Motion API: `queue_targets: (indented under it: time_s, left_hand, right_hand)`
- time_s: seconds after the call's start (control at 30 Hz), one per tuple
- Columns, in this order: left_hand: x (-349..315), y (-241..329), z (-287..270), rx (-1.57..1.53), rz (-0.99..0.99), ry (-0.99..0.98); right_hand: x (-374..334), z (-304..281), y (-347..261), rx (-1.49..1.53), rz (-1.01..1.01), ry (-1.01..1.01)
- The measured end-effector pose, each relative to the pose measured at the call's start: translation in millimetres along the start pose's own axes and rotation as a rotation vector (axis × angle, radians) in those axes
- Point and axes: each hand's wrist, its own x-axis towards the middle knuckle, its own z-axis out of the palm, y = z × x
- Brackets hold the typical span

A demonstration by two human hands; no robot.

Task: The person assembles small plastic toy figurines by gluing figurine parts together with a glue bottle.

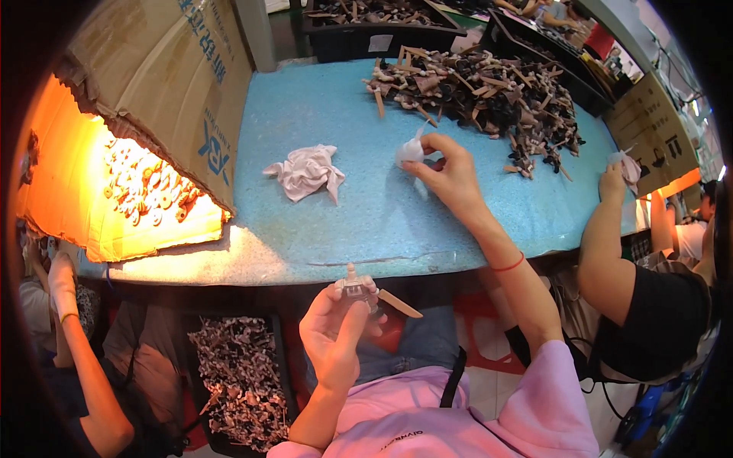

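My left hand [334, 332] is closed around a small toy figure part [353, 288], held upright just off the table's near edge. The part is pale and grey, with a knob on top and a flat tan piece sticking out to the right. Over the blue table, my right hand [450, 172] pinches a small translucent whitish squeeze bottle [411, 152] with a thin tip pointing up. To the left of that hand lies a crumpled pale pink cloth [308, 172], apart from both hands.
A big pile of similar figure parts [489, 91] covers the far right of the blue table [267, 99]. On the left, a cut cardboard box [168, 76] holds brightly lit small parts [149, 183]. A black crate of parts [240, 378] stands below. Co-workers' arms [599, 237] flank me.
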Motion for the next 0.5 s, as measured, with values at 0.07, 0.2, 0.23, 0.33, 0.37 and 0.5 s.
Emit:
queue_targets:
  time_s: [0.07,0.2,0.23,0.33,0.37,0.5]
  left_hand:
    - [0.3,0.3,0.7,0.056,0.043,0.03]
    - [5.5,-5.7,-8.3,0.325,0.278,0.052]
    - [4.0,-6.8,-12.5,0.405,0.309,0.093]
    - [10.1,-5.5,-17.2,0.593,0.561,0.132]
    - [12.2,-7.4,-20.0,0.624,0.624,0.158]
    - [15.1,-7.5,-20.5,0.697,0.677,0.158]
  right_hand:
    - [-3.1,-0.8,0.1,0.509,0.037,0.033]
    - [-33.2,-28.7,-37.2,0.915,0.19,-0.07]
    - [-42.8,-37.2,-48.5,0.96,0.249,-0.131]
    - [-74.3,-53.5,-63.4,0.641,0.126,-0.085]
    - [-83.6,-56.1,-72.8,0.669,0.162,-0.063]
    - [-112.1,-61.6,-83.0,0.649,0.123,0.007]
